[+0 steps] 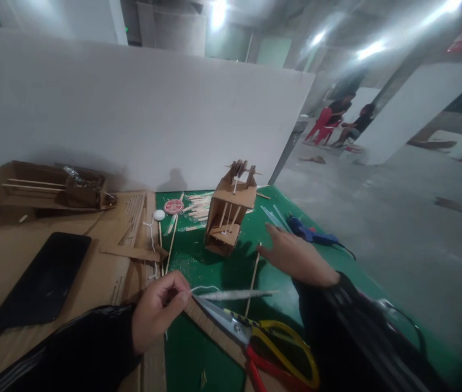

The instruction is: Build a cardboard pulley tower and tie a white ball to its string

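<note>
My left hand (163,305) pinches the end of a white string (206,287) between thumb and fingertips. The string runs to a thin stick wound with white thread (234,295), lying just right of that hand. Large scissors (236,328) with red and yellow handles lie below it, blades pointing at my left fingers. My right hand (296,253) is stretched out over the green table, its fingers apart and nothing visible in them. Beyond, left of that hand, a small cardboard tower (231,212) stands with sticks inside and a roller on top. A wooden skewer (254,277) lies below my right fingertips.
A blue glue gun (310,233) lies at the table's right edge. Behind the tower are scattered wooden sticks (198,207) and a round red tin (173,206). At left, a black phone (43,280) and a cardboard box (51,188) rest on cardboard. Seated people (357,122) are far back.
</note>
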Motion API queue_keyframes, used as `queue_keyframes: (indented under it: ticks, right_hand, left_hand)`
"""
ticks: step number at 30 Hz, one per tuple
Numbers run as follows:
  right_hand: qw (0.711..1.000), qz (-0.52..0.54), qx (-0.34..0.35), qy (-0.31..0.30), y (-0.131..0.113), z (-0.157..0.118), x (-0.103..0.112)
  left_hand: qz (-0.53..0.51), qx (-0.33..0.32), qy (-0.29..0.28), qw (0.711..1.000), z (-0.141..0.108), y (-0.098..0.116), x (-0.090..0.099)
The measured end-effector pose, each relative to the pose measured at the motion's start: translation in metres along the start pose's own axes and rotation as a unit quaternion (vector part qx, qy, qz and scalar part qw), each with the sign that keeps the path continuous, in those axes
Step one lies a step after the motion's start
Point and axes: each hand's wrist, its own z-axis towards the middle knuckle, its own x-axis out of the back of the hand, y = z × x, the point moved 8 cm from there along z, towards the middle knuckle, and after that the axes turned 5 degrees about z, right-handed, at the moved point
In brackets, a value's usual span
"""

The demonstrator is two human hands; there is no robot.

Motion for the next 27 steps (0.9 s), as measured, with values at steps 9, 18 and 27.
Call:
queue_keyframes:
  ticks: [9, 18, 27]
  right_hand:
    - [0.882, 0.423, 0.179, -0.109, -0.121, -0.066, -0.034]
    - [0.843, 0.508, 0.129, -0.119, -0.119, -0.063, -0.065]
    - [0.773, 0.617, 0.082, -0.126, -0.118, -0.067, -0.084]
  left_hand:
    - [0.034, -0.018, 0.005, 0.999, -0.001, 0.005, 0.0]
    - [0.083, -0.047, 0.025, 0.995, 0.001, 0.014, 0.002]
    - [0.11, 0.005, 0.051, 0.993, 0.002, 0.001, 0.008]
